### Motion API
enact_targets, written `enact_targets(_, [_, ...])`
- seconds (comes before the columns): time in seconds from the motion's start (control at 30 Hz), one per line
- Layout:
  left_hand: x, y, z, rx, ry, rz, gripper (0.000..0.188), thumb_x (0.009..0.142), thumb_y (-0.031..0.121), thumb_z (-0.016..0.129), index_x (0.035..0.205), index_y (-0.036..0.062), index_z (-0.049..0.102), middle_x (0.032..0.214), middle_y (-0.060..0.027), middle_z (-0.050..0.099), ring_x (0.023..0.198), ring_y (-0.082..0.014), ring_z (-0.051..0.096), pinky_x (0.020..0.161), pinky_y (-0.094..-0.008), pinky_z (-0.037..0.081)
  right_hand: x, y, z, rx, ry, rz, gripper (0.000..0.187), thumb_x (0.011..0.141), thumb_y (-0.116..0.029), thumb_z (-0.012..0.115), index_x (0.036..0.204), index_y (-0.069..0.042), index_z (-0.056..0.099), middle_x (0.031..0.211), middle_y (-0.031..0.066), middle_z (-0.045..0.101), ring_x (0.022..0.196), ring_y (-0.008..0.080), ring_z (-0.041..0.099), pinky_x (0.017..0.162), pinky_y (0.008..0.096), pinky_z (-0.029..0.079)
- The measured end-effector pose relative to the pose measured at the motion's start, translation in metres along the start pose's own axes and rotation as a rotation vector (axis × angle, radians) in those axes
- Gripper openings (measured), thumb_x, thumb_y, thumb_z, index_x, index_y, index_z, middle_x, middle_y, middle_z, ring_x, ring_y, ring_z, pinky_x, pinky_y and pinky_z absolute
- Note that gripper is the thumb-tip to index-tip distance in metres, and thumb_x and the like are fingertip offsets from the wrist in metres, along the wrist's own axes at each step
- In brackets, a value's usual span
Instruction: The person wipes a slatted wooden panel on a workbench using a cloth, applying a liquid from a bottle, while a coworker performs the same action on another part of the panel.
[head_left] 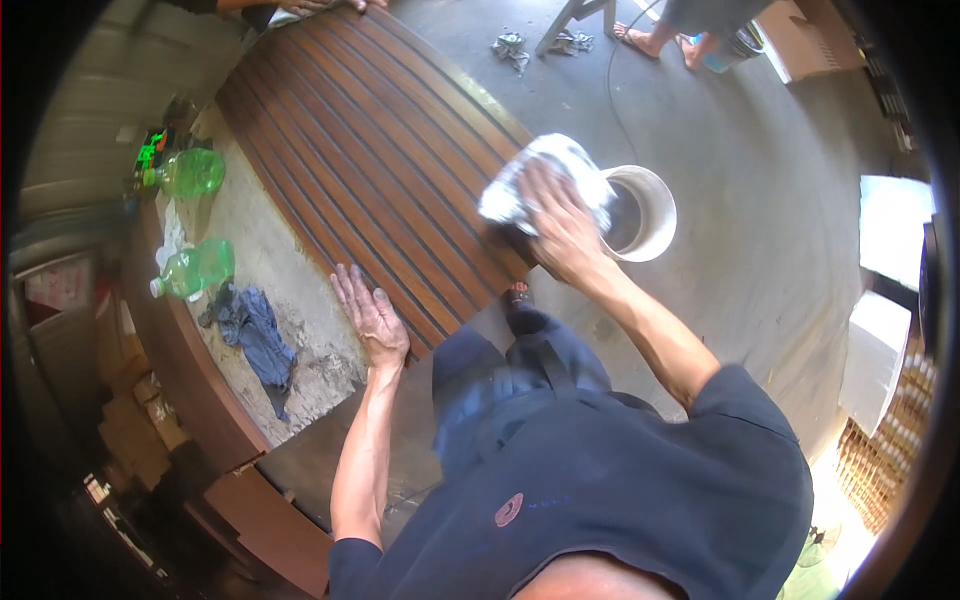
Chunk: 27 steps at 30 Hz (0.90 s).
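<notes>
A slatted brown wooden panel (370, 150) with dark grooves stretches from in front of me toward the far left. My right hand (562, 225) presses a bunched white cloth (505, 195) on the panel's right near corner; the cloth is slightly blurred. Flat against the left near edge of the panel lies my left hand (372, 318), fingers stretched out and holding nothing. Just right of the cloth, a white bucket (657, 212) stands on the floor, its inside partly hidden by the cloth and my right hand.
Left of the panel, two green-tinted plastic bottles (200, 268) and a dark blue rag (255, 335) lie on a grey surface. Another person's hand (305, 6) is at the panel's far end. A second person's feet (650, 40), a stand leg (556, 28) and a cable (612, 85) are beyond.
</notes>
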<state>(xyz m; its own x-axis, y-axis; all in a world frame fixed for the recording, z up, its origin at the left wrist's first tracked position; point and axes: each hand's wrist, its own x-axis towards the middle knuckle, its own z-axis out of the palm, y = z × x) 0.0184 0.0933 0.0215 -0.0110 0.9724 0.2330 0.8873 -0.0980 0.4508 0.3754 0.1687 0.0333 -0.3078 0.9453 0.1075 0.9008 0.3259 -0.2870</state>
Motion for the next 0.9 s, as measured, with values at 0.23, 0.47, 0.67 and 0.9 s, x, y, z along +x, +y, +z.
enact_targets(0.23, [0.001, 0.007, 0.002, -0.006, -0.029, 0.003, 0.059, 0.117, 0.031, 0.038, 0.164, -0.0047, 0.039, 0.175, -0.0271, 0.029, 0.164, -0.0484, 0.02, 0.132, -0.0573, 0.02, 0.067, 0.023, -0.014, -0.107, -0.021, -0.036, 0.073, 0.096, -0.02, 0.06, 0.163, 0.004, 0.04, 0.172, 0.0251, 0.036, 0.163, 0.0397, 0.031, 0.131, 0.0546, 0.028])
enact_targets(0.47, [0.019, 0.006, 0.006, -0.002, -0.038, 0.088, 0.056, 0.117, 0.026, 0.038, 0.163, -0.0064, 0.039, 0.173, -0.0301, 0.03, 0.162, -0.0527, 0.022, 0.132, -0.0598, 0.022, 0.278, -0.011, 0.061, -0.046, 0.338, 0.167, 0.063, 0.105, -0.02, 0.042, 0.159, 0.012, 0.043, 0.171, 0.0313, 0.034, 0.161, 0.0407, 0.034, 0.133, 0.0525, 0.024])
enact_targets(0.67, [0.007, -0.012, 0.002, -0.035, 0.018, 0.005, 0.057, 0.117, 0.033, 0.04, 0.161, -0.005, 0.044, 0.173, -0.0275, 0.034, 0.162, -0.0498, 0.025, 0.132, -0.0582, 0.023, 0.082, -0.098, 0.021, 0.19, -0.009, -0.243, 0.065, 0.097, -0.01, 0.052, 0.159, 0.008, 0.043, 0.17, 0.0275, 0.039, 0.16, 0.0378, 0.037, 0.129, 0.0521, 0.035])
enact_targets(0.9, [0.011, -0.001, 0.005, -0.053, 0.042, 0.023, 0.052, 0.115, 0.022, 0.043, 0.159, -0.0046, 0.045, 0.17, -0.0289, 0.037, 0.16, -0.0519, 0.028, 0.13, -0.06, 0.026, 0.005, -0.08, 0.014, 0.332, -0.196, -0.426, 0.094, 0.085, -0.04, 0.078, 0.162, 0.003, 0.043, 0.171, 0.0202, 0.041, 0.162, 0.037, 0.034, 0.129, 0.0528, 0.034])
